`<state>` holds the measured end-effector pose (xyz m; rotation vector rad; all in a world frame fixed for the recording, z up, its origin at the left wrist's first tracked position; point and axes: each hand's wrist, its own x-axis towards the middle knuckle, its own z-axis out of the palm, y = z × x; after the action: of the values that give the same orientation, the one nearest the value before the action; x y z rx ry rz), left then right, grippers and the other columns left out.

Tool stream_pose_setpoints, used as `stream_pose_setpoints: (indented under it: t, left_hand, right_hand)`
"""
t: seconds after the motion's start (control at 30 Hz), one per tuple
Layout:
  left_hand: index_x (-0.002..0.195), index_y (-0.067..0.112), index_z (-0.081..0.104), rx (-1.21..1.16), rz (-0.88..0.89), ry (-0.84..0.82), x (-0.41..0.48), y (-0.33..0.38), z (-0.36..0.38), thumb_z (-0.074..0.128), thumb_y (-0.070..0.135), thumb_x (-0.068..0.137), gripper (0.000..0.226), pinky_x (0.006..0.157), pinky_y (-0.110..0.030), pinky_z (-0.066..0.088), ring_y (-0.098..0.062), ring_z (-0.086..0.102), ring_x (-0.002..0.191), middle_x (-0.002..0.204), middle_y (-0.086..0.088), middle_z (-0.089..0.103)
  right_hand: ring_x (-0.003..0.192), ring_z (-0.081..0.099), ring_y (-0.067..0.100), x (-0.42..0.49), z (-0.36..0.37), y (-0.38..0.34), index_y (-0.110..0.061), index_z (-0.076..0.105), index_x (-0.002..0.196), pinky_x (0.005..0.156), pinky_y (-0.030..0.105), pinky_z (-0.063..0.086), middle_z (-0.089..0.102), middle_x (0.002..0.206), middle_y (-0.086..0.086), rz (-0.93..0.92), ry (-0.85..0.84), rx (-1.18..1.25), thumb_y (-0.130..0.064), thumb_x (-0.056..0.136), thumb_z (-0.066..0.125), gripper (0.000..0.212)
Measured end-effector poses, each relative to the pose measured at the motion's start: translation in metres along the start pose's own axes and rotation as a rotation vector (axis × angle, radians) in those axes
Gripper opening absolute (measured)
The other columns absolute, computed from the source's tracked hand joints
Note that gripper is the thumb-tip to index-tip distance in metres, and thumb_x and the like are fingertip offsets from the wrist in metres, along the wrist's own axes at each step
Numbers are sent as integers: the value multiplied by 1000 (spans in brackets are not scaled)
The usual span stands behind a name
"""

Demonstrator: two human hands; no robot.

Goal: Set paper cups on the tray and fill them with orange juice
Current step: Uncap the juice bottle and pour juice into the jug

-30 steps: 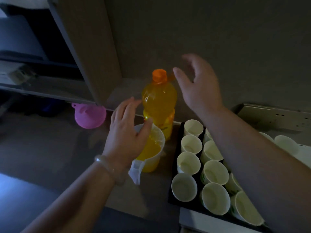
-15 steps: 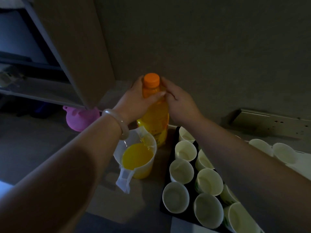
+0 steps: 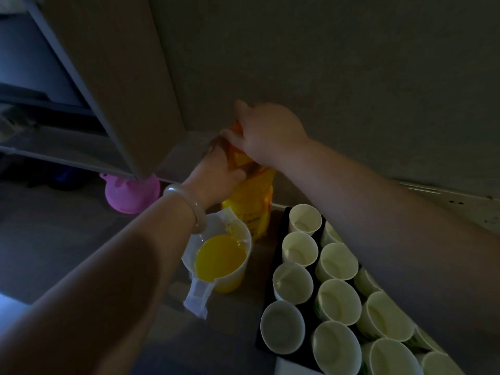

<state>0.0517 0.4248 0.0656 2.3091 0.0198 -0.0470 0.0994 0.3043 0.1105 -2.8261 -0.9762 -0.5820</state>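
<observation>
In the head view, both hands meet on the orange juice bottle (image 3: 254, 209), which stands upright on the counter (image 3: 54, 239) just behind the jug (image 3: 234, 280) and beside the far end of the black tray (image 3: 276, 239). The left hand (image 3: 213, 174), a pale bracelet (image 3: 189, 201) on its wrist, wraps its fingers round the bottle's shoulder. The right hand (image 3: 267, 133) comes down from above with its fingers curled over the cap (image 3: 237, 128), gripping it. Only a sliver of orange shows under the knuckles, and both hands are blurred. The jug holds orange juice low in its body. Paper cups (image 3: 299, 249) stand upright in rows on the tray, all looking unfilled. The right forearm hides some of them, and the picture's edge cuts off the nearest ones. A pink funnel (image 3: 130, 193) lies to the left, partly behind a cabinet edge. The dim light makes the bottle's label unreadable.
</observation>
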Motion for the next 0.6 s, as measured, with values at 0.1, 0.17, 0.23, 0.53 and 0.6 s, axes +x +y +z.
stream_pose_setpoints:
  t: [0.1,0.17,0.23,0.53,0.6]
  left_hand:
    - [145,10,22,41,0,4,1,-2,0,64,29,86,75,87,-27,41,-15,47,112,125,0,42]
    - [141,12,30,15,19,19,2,-3,0,67,32,83,71,96,-35,44,-20,49,118,131,-5,46]
    - [137,15,38,7,20,7,1,-2,-2,68,40,81,68,100,-38,45,-19,51,117,130,-5,50]
    - [133,13,41,16,8,-50,5,-5,-3,65,32,87,55,80,-23,44,-17,57,105,119,-5,55]
    - [135,13,36,-5,32,-38,3,-5,-5,65,25,87,57,72,-16,43,-11,56,95,114,-3,53]
  right_hand:
    - [102,56,36,3,0,9,-9,44,131,68,33,30,62,109,17,-126,-9,-56,-49,100,35,52]
    - [102,56,39,6,-2,14,-7,46,128,71,37,33,62,109,20,-205,-26,-69,-49,100,34,52]
    - [103,55,41,8,-4,19,-5,48,126,77,41,38,61,109,23,-300,-59,-41,-49,99,34,54]
    - [109,56,39,11,-13,18,-12,36,137,68,34,31,59,119,20,-208,-164,-105,-54,98,36,58]
    - [111,54,38,10,-9,15,-12,38,135,70,32,30,57,122,20,-191,-186,-37,-49,99,38,52]
